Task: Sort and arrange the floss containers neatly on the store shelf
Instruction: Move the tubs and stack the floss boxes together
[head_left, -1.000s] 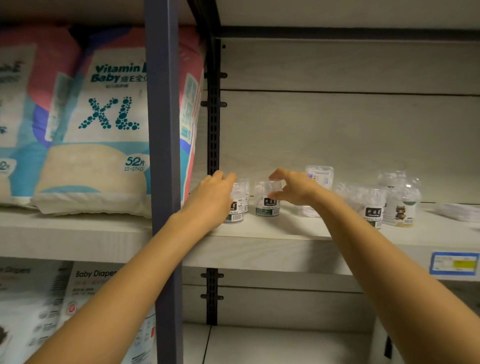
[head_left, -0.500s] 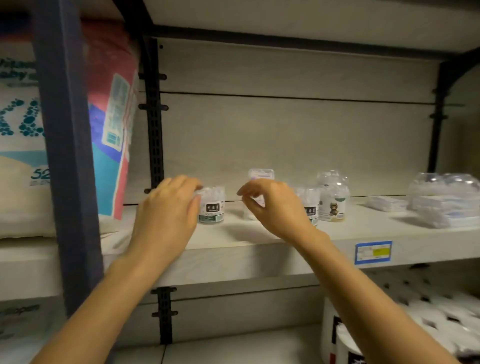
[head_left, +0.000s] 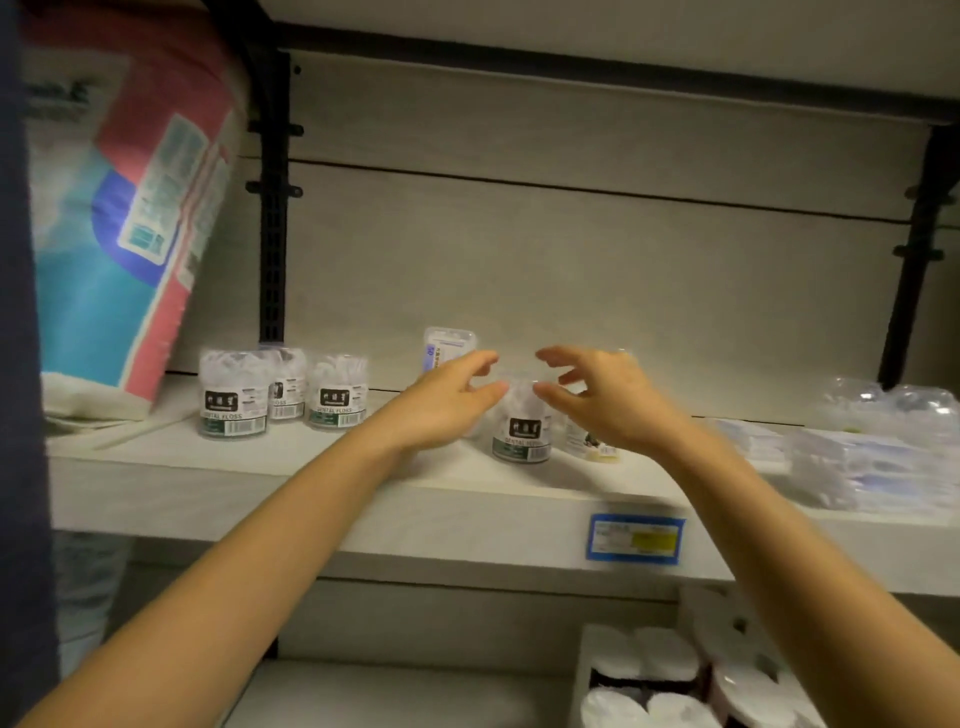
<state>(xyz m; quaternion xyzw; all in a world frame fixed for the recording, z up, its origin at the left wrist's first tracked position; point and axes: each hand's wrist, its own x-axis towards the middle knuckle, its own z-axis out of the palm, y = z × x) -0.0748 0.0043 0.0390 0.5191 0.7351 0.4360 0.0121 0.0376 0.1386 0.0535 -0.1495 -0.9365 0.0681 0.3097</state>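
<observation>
Left hand (head_left: 447, 402), right hand (head_left: 605, 402) both with loose spread fingers, flanking upright clear round floss jar (head_left: 521, 434), label toward camera; contact unclear. Three similar jars (head_left: 283, 389) at left; flat clear pack (head_left: 449, 343) behind left hand.

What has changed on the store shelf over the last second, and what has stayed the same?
Both hands let go of the three clear cylindrical floss tubs at the left and moved right. The left hand and right hand now flank a fourth clear floss tub, fingers spread; no grip shows yet. The flat blister pack behind it and the blue price tag stayed put.
</observation>
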